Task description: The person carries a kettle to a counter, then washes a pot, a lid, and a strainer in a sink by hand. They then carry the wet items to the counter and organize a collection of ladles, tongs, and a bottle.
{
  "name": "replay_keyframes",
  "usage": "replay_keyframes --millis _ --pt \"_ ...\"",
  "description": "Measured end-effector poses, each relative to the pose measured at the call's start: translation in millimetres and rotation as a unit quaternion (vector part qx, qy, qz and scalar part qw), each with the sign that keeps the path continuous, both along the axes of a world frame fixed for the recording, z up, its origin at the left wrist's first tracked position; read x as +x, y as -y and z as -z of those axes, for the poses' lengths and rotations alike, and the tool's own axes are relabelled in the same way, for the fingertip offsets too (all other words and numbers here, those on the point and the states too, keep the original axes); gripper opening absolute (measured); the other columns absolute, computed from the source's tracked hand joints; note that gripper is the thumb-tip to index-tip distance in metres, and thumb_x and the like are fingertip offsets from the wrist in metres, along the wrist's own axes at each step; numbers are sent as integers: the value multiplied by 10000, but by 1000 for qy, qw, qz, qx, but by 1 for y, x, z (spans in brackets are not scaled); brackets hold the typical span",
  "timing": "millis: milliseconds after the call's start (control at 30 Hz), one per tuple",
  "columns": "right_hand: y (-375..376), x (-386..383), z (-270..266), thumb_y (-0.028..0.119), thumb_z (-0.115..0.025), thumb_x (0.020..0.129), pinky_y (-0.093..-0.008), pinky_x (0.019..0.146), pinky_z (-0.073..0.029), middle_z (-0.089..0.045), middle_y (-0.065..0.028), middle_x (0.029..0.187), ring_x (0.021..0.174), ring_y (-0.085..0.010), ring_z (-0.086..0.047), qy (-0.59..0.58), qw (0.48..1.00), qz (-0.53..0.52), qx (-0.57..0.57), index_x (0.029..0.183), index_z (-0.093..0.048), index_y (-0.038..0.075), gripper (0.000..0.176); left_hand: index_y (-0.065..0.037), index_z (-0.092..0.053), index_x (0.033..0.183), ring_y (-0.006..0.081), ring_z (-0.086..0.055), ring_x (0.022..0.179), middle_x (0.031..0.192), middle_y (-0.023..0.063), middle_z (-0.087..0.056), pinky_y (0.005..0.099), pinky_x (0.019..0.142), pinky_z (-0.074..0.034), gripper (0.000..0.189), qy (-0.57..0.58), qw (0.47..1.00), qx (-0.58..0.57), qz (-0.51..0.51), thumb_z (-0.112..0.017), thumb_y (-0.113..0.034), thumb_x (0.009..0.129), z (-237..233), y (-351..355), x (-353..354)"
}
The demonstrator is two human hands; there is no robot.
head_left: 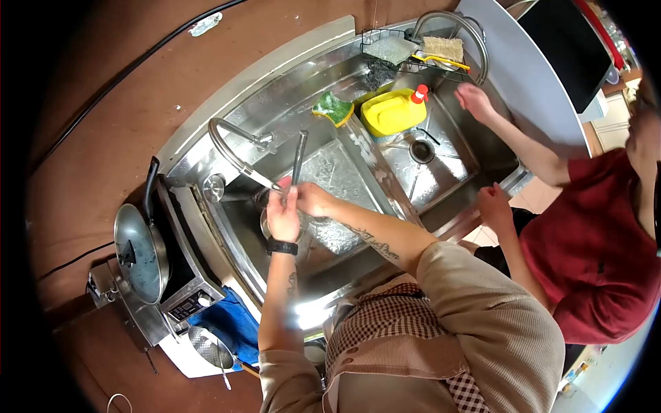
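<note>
Pointing a long handle (300,157) at the wall (268,62), left hand (282,217) and right hand (315,200) curl round it.

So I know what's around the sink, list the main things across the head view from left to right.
Lidded pan, left hand, sponge, yellow bottle, red shirt of the other person.

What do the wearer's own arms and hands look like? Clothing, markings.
Beige sleeves, ending around the elbows. Both hands ungloved. The left hand has a black band at its wrist; the right hand shows none. Dark script-like tattoo along the right forearm; smaller dark markings on the left forearm, too small to read.
</note>
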State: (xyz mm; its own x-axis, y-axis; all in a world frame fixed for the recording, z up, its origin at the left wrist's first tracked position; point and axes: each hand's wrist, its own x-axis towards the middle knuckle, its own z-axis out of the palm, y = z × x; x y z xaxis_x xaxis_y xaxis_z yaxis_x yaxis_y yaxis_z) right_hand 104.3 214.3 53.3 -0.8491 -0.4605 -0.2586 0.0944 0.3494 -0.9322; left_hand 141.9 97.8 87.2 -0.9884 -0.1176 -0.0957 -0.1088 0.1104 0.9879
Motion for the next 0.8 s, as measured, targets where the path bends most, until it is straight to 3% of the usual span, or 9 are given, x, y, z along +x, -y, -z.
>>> replay_keyframes --millis 67,167,200,400,533,567,633,733,800 --pt "8 -15 8 324 -569 863 -406 757 -512 -675 -213 890 860 -365 -654 -24 998 -45 46 923 -688 39 315 -11 -368 1415 230 -477 1242 1323 161 -518 341 1037 -365 625 -9 989 -150 -14 -644 -260 913 -8 1 13" --pt "36 -30 32 417 -569 864 -416 696 -507 -664 -218 842 804 -360 -651 -169 985 -23 36 875 -678 34 398 -9 -208 1483 239 -377 1327 1449 168 -377 343 1106 -279 767 -38 998 44 -26 -669 -187 897 27 16 20" --pt "28 -31 -20 467 -595 837 -423 644 -500 -661 -208 771 731 -371 -647 -9 999 -31 39 841 -678 18 457 -9 -190 1490 242 -346 1343 1475 162 -333 360 1122 -256 785 -36 990 127 -48 -675 -144 888 9 7 23" --pt "38 -3 7 366 -681 828 -379 613 -504 -666 -152 700 642 -249 -647 -80 997 6 1 839 -705 27 340 -64 -183 1510 242 -381 1331 1478 137 -345 345 1084 -326 808 32 962 266 -58 -641 -152 849 41 27 67" --pt "14 31 -4 344 -639 888 -353 544 -471 -635 -123 618 549 -156 -559 -28 996 43 -73 809 -705 15 345 -66 -151 1513 264 -327 1388 1519 168 -301 339 1075 -337 871 59 996 63 7 -639 -93 792 90 26 110" --pt "3 24 1 311 -622 899 -394 588 -485 -633 -160 642 604 -212 -615 36 985 -44 161 820 -682 23 305 -38 -191 1491 276 -368 1364 1480 207 -358 335 1079 -332 853 90 990 -88 58 -668 -172 796 102 31 121" --pt "-19 32 53 360 -566 930 -392 616 -484 -626 -159 631 622 -223 -628 -47 976 -122 172 773 -672 0 407 -3 -243 1470 305 -455 1285 1464 214 -372 329 1061 -364 864 136 970 -191 61 -719 -210 778 84 20 135" --pt "-10 67 -3 343 -512 965 -379 662 -491 -654 -139 677 675 -234 -635 -95 992 -77 1 780 -679 3 421 -87 -237 1485 370 -504 1230 1339 271 -488 388 1036 -403 913 167 969 -177 46 -729 -308 749 73 19 154" --pt "-9 68 53 310 -491 978 -350 712 -494 -691 -130 789 740 -217 -643 52 985 -68 147 828 -682 -10 402 1 -269 1450 345 -424 1307 1396 262 -430 366 1082 -349 881 163 976 -133 49 -735 -317 773 53 21 162"
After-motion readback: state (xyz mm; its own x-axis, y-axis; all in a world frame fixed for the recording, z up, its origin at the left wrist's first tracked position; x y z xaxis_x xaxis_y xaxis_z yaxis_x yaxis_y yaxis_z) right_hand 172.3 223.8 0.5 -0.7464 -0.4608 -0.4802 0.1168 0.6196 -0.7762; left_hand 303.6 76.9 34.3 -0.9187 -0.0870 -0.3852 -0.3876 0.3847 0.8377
